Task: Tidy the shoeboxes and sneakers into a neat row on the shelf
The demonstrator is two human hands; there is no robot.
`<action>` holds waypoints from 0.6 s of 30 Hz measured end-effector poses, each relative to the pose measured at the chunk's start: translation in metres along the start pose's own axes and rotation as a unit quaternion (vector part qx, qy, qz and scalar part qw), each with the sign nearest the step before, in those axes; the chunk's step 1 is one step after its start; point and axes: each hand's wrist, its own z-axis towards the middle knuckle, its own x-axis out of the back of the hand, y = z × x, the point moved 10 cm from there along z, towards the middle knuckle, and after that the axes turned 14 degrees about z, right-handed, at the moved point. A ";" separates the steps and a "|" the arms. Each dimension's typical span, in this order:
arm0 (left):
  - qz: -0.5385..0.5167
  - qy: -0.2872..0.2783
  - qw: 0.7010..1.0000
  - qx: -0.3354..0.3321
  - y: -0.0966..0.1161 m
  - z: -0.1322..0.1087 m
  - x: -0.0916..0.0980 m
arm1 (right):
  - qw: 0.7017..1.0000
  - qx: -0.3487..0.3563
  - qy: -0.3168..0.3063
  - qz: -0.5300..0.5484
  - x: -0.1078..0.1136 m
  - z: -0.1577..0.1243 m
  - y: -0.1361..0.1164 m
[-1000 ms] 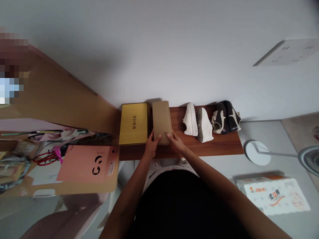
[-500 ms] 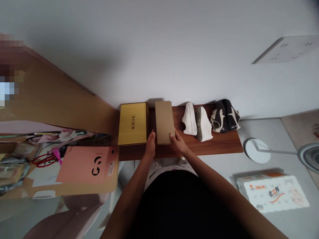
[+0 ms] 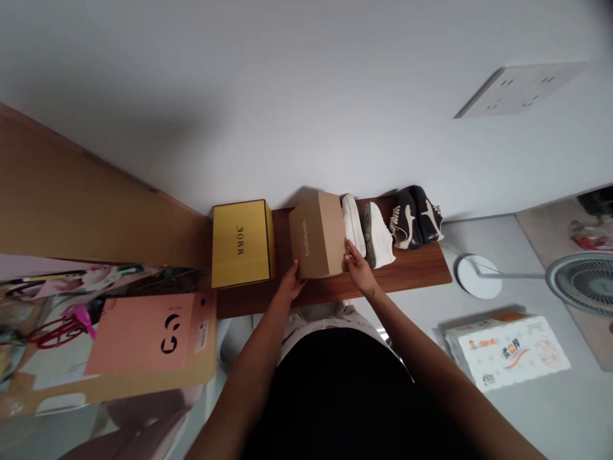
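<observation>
A plain brown cardboard shoe box (image 3: 318, 235) with small white lettering lies on a low dark wooden shelf (image 3: 407, 275). My left hand (image 3: 293, 285) presses its near left corner and my right hand (image 3: 357, 262) grips its near right edge; both hold the box. A yellow box marked MMOK (image 3: 242, 244) sits just left of it. A pair of white sneakers (image 3: 366, 230) touches the box's right side, with a dark brown and cream pair (image 3: 416, 218) beyond.
A white wall rises behind the shelf. A pink card (image 3: 143, 333) lies on a cluttered tan surface at left. On the grey floor at right are a tissue pack (image 3: 507, 351), a white round fan base (image 3: 477, 276) and a fan head (image 3: 582, 281).
The brown box has turned from standing on its narrow side to lying on a broad face, its lettered side now up. My right hand shifted to the right edge. The view moved right.
</observation>
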 end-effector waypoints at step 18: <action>0.103 0.164 0.972 -0.130 0.057 -0.046 0.041 | 0.993 -0.074 -0.070 0.064 -0.029 0.026 0.010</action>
